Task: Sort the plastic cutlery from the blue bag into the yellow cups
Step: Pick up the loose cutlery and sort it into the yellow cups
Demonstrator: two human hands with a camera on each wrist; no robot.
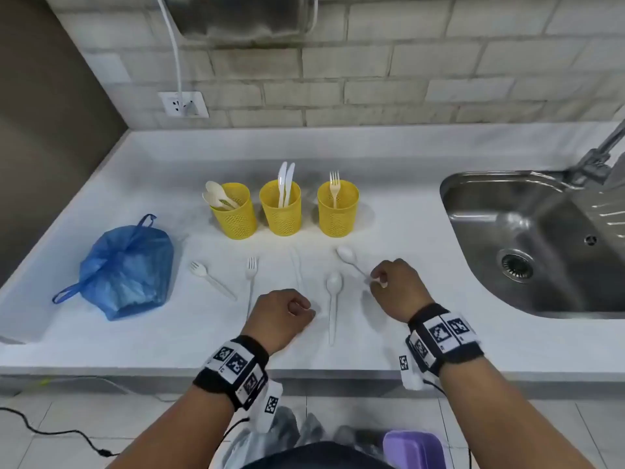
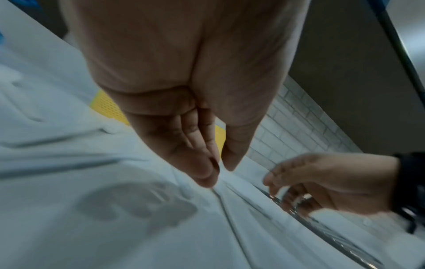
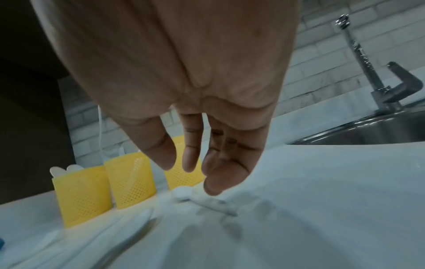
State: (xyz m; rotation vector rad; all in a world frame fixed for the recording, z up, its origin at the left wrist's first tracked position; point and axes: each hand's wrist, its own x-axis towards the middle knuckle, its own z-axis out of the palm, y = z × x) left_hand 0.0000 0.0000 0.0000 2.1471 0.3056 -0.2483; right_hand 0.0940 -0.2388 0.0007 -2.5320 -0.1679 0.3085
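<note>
The fingers (image 1: 378, 277) of the right hand (image 1: 397, 289) curl down at the handle end of a white spoon (image 1: 348, 257) lying on the table (image 1: 389, 225); whether they pinch it, I cannot tell. The left hand (image 1: 282, 316) hovers loosely curled, holding nothing. Behind stand three yellow cups: the left cup (image 1: 236, 218) holds spoons, the middle cup (image 1: 280, 214) knives, the right cup (image 1: 338, 214) a fork. Another spoon (image 1: 334, 299), two forks (image 1: 251, 275) and a knife (image 1: 297, 265) lie loose. The tied blue bag (image 1: 125, 269) sits far left, beside them.
</note>
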